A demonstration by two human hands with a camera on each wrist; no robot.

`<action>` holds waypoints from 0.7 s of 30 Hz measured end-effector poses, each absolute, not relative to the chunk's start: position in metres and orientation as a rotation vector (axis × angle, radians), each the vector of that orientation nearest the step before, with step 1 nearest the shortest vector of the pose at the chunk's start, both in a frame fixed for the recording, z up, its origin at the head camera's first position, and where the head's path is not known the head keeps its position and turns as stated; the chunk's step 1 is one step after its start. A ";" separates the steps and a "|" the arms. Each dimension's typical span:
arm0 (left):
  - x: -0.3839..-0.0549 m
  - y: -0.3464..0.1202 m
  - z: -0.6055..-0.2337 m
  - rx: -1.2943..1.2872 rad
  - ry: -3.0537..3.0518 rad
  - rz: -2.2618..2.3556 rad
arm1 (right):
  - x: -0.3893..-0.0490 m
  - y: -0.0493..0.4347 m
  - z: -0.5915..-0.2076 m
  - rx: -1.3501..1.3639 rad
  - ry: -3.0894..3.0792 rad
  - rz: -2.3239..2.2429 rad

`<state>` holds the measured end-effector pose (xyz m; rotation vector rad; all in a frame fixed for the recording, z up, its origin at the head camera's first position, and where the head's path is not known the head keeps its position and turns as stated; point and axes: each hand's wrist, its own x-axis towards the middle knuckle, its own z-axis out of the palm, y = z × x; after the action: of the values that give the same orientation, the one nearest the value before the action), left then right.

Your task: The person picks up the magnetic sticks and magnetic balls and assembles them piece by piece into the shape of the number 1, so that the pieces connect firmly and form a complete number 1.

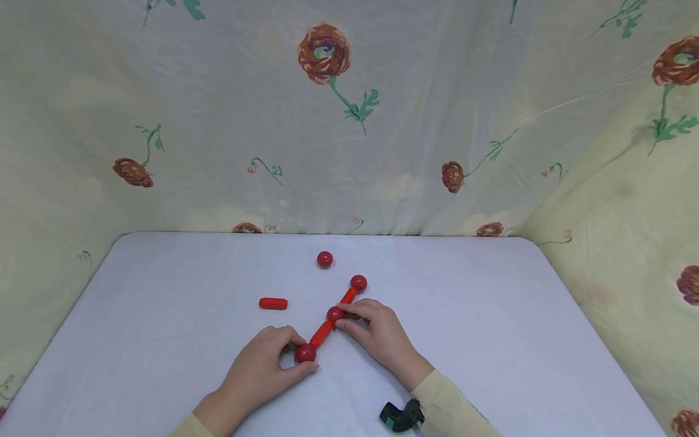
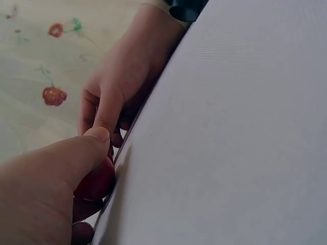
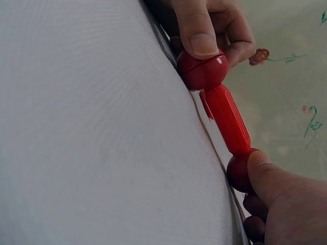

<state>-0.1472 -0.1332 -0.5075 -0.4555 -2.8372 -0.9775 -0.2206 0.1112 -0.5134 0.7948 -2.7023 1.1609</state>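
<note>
White and smooth, the tabletop (image 1: 464, 291) in front of you bears a straight red row of three balls and two rods, slanting away from you toward the right near its middle. Your left hand (image 1: 262, 361) holds the near ball (image 1: 306, 353) between thumb and fingers, and the near rod (image 1: 322, 334) touches that ball, reaching up to the middle ball (image 1: 335, 314). There your right hand (image 1: 384, 337) pinches with thumb and fingertips. Beyond it, the far rod (image 1: 348, 295) leads to the far ball (image 1: 358, 283), which neither of your hands touches. Left of the row and apart from it, a loose rod (image 1: 273, 303) lies on its side; past the row's far end, a loose ball (image 1: 324, 260) sits by itself. At your right sleeve (image 1: 459, 406) you have a black device (image 1: 401, 416) with a teal patch. Behind the table hangs a pale curtain (image 1: 218, 91) printed with brown-red flowers and green stems.
</note>
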 end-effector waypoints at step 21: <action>-0.147 -0.135 -0.512 -0.448 -2.807 -1.022 | -0.222 0.111 -0.516 0.809 -2.693 1.154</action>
<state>-0.1467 -0.1354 -0.5123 -0.4479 -2.8072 -1.0222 -0.2221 0.1114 -0.5159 0.8090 -2.6926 1.1537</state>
